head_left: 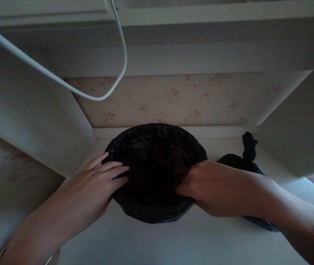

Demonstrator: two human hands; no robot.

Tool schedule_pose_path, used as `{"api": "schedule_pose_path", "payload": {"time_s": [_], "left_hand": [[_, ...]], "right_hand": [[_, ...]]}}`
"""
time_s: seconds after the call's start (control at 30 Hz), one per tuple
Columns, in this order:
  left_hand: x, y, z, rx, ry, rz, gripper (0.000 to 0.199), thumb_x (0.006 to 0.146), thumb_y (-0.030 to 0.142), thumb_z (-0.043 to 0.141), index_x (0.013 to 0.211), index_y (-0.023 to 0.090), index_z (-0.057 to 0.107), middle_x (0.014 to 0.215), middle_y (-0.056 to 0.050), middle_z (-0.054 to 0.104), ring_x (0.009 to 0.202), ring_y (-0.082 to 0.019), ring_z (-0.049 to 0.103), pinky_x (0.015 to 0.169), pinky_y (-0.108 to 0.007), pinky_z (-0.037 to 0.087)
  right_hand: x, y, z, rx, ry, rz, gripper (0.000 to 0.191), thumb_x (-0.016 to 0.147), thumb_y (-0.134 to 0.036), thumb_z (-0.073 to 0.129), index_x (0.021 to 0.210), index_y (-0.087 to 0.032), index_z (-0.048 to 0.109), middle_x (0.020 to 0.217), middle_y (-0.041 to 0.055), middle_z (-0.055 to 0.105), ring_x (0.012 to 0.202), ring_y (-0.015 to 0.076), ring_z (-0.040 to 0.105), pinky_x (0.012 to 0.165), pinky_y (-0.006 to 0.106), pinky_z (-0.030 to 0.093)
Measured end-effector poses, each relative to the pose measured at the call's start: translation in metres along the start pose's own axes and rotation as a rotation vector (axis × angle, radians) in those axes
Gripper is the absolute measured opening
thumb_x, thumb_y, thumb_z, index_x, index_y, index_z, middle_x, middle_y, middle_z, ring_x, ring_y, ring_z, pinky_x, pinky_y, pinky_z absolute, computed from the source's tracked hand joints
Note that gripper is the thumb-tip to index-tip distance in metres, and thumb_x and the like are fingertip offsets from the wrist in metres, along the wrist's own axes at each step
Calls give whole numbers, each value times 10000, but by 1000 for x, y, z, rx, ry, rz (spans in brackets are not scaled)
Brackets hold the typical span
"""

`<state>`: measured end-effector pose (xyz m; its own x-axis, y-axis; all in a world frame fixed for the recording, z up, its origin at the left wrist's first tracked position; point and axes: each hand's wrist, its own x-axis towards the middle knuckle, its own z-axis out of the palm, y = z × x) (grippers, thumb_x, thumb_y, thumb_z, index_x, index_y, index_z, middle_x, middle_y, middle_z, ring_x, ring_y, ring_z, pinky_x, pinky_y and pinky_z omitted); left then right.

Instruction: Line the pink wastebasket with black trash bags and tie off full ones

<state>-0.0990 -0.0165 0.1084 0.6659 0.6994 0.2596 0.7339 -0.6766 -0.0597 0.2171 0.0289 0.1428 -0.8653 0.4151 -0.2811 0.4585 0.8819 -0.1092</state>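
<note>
A round bin lined with a black trash bag (151, 213) stands before me on a white surface. The bag folds outward over the rim, and its inside is too dark to make out. At the left rim, my left hand (101, 176) rests on the bag with its fingers apart and reaching over the edge; its thumb is hidden. My right hand (201, 184) is closed at the right rim, its fingers curled inward on the bag and partly lost in shadow. Behind my right forearm lies a black plastic bag with a knotted top (248, 145).
White cabinet panels (49, 99) enclose the space on both sides. Floral wallpaper (168, 97) covers the back wall above a white baseboard (223, 130). A white cable (90, 96) hangs in a loop at upper left, near the camera.
</note>
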Motion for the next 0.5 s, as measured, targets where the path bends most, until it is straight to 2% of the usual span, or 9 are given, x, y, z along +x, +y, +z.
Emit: {"api": "schedule_pose_path", "payload": {"time_s": [0.07,0.13,0.17,0.2,0.27,0.33,0.37,0.43,0.5], "left_hand": [[2,16,-3,49,21,7,457,935,131,606,1365,277,660,1390,-52,715,1297,-277,643,1222,-536,358],[9,41,-5,5,43,38,526,949,459,701,1420,245,608,1360,-67,729,1243,-290,674,1128,-492,477],[13,53,-4,-39,87,57,593,914,607,690,1354,213,645,1265,-73,769,1151,-285,715,1047,-463,535],[18,64,-2,-73,129,54,602,896,678,657,1240,185,689,1127,-70,799,1024,-269,749,929,-428,580],[25,78,7,-108,216,39,523,914,680,618,970,168,709,822,-28,764,735,-215,734,676,-370,564],[28,79,18,-85,298,63,478,947,624,618,772,181,650,625,14,647,552,-170,644,531,-349,469],[27,76,22,-60,342,97,483,949,610,628,713,188,620,575,25,600,510,-158,604,502,-346,433],[24,64,28,-17,412,181,513,935,616,646,647,195,587,523,33,544,476,-145,541,481,-341,388],[21,51,29,4,429,244,535,918,631,657,621,194,579,503,34,512,467,-138,491,468,-338,351]], "right_hand": [[7,-9,3,-70,-22,-23,280,831,-42,575,987,-154,779,860,97,803,724,264,766,570,339,378],[12,-19,5,-95,9,-55,255,851,-71,569,1006,-136,761,834,104,791,667,263,753,527,343,315],[14,-23,6,-87,32,-59,230,866,-86,569,998,-130,753,824,107,786,651,259,747,520,344,304],[15,-26,6,-64,45,-56,203,889,-108,569,988,-127,746,824,109,784,651,257,745,519,343,311],[14,-27,5,29,42,-54,161,935,-197,602,998,-134,736,876,109,793,736,270,762,555,338,385],[11,-22,3,137,39,-93,251,925,-314,701,1116,-153,727,1023,107,803,944,290,765,706,351,495],[9,-18,2,166,49,-119,370,890,-343,762,1207,-160,709,1133,113,791,1072,297,739,832,371,519],[6,-9,2,160,66,-140,578,803,-331,857,1324,-163,672,1301,133,739,1246,313,662,1037,427,469],[5,-3,1,114,6,-81,570,757,-306,881,1279,-151,712,1267,149,753,1220,335,675,1043,462,463]]}}
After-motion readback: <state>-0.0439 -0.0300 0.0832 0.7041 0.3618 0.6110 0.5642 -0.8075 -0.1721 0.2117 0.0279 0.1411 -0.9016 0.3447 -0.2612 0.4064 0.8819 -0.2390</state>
